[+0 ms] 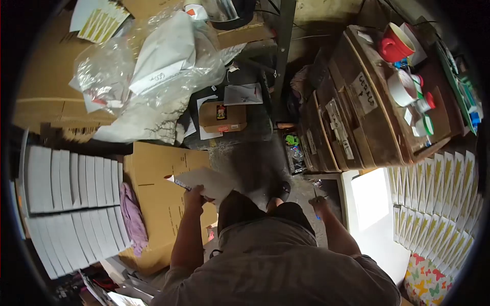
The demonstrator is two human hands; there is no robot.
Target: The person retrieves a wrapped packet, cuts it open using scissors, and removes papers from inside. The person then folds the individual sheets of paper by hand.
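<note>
My left hand [194,197] is closed on a stack of white paper [206,182], with a pen-like marker [181,183] lying at its left edge against my fingers. It is over a large cardboard sheet [162,168], left of my lap. My right hand [318,203] hangs low at my right side, its fingers closed round a thin dark object with a blue part just below; I cannot make out what it is. To its right stands a white surface [357,214] with a bright white sheet [369,198].
Stacked white bundles [71,178] and a purple cloth [133,219] are at the left. Plastic bags [158,56] lie at the upper left. A wooden drawer cabinet [352,102] bears a red mug [395,45]. Yellow-white bundles [434,183] stand at the right.
</note>
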